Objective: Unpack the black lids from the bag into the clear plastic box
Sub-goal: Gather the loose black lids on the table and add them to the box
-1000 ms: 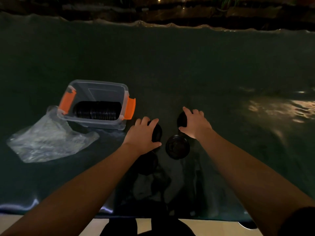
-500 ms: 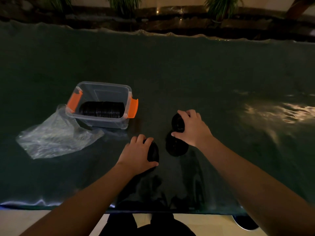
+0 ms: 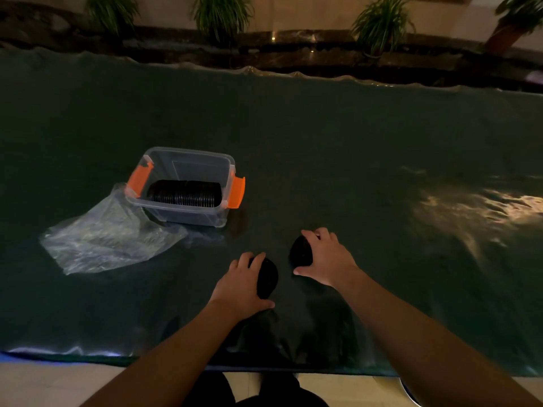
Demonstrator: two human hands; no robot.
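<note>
Both my hands have pulled back toward me and closer together since a moment ago, and the loose lid that sat flat between them isn't showing anymore. My left hand [image 3: 241,284] is curled around a stack of black lids [image 3: 266,278], and my right hand [image 3: 326,257] is wrapped over another stack [image 3: 300,251], the two bunches near each other but not touching, down low at the green table [image 3: 323,136]. The clear plastic box [image 3: 188,186] with orange latches sits off to my left with a row of lids [image 3: 184,193] standing on edge inside, and the empty bag [image 3: 108,233] lies crumpled against its left side.

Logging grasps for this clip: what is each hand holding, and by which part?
Left hand clasps a stack of black lids around its rim edges; right hand clasps a second stack the same way.
</note>
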